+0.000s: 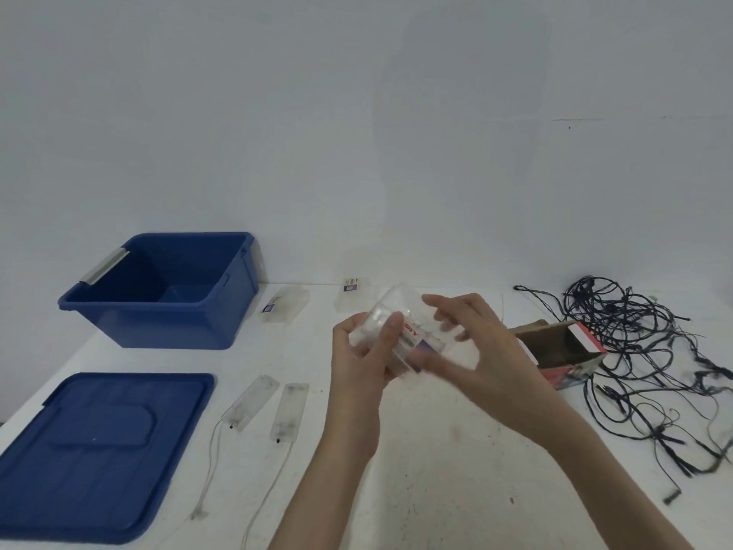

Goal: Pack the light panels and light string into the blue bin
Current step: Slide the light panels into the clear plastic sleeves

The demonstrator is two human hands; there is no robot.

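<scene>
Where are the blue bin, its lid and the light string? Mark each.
blue bin (170,329), head view, front wall.
lid (99,450), head view, middle of its top.
light string (624,311), head view, dense part of the tangle.
</scene>
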